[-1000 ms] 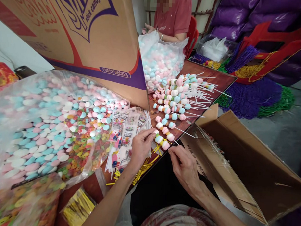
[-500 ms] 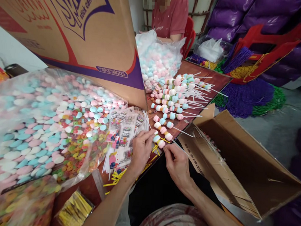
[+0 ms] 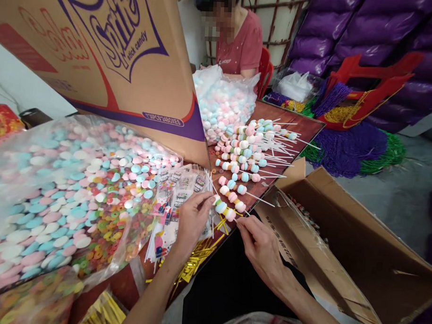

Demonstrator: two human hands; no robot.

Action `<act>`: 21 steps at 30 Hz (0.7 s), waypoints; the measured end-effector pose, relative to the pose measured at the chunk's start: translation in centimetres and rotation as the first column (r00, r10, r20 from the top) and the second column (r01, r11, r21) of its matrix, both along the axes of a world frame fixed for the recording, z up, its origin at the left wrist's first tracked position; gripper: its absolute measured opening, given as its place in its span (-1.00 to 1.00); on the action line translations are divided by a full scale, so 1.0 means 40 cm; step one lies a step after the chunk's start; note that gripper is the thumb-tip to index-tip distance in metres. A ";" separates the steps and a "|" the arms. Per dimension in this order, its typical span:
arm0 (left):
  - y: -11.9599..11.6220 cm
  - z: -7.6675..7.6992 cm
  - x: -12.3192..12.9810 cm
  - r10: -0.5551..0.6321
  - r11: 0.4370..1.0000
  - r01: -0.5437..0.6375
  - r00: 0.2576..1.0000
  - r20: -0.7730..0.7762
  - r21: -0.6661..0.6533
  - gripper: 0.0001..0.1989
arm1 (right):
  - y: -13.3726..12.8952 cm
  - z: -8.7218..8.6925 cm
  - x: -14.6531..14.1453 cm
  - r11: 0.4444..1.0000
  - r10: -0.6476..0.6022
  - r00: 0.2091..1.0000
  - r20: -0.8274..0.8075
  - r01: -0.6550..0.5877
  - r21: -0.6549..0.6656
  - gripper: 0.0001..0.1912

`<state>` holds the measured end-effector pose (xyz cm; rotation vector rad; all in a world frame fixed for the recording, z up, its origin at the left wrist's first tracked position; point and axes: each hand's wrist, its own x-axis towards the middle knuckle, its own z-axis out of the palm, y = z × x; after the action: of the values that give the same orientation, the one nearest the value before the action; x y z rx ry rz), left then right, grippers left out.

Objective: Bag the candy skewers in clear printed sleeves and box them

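Observation:
A marshmallow skewer (image 3: 221,207) with white, blue, yellow and pink pieces slants between my hands over the table's front edge. My left hand (image 3: 193,220) is closed, its thumb and fingertips pinching the white marshmallow at the skewer's upper end. At the lower end, my right hand (image 3: 260,237) pinches the white stick just below the pink marshmallow. Right behind lies another skewer (image 3: 232,197), and many finished-looking skewers (image 3: 250,146) are heaped farther back, sticks pointing right. Printed clear wrappers (image 3: 179,191) and gold twist ties (image 3: 202,256) lie beside my left hand.
Open bags of marshmallows (image 3: 40,212) and gummy rings (image 3: 114,224) cover the left side. A large carton (image 3: 133,93) stands behind them. An open cardboard box (image 3: 340,242) is at the right. Across the table sits a person (image 3: 237,44) behind another marshmallow bag (image 3: 227,103).
The view has tilted up slightly, so the scene sits lower. My left hand has moved a little left with the skewer's upper end; the right hand still pinches the stick.

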<state>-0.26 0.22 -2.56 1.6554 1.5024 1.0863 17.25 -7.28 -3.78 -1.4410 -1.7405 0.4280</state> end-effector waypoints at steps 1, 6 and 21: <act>0.004 0.008 -0.007 -0.022 1.000 0.022 0.999 -0.035 0.006 -0.81 | 0.000 0.001 -0.002 1.000 -0.008 0.999 0.047 0.007 0.014 -0.74; 0.024 0.042 -0.050 -0.049 0.998 0.055 0.982 -0.181 0.029 -0.82 | 0.008 0.022 -0.003 1.000 0.008 0.958 0.287 -0.014 0.020 -0.70; 0.061 0.055 -0.155 0.085 0.996 -0.083 0.985 -0.152 0.015 -0.79 | 0.346 0.077 0.055 0.971 -0.106 0.697 0.710 0.227 -0.078 -0.79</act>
<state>-6.47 2.66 -0.34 1.7281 1.6802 1.0314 19.47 6.57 -0.70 -2.0438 -2.1588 -0.1270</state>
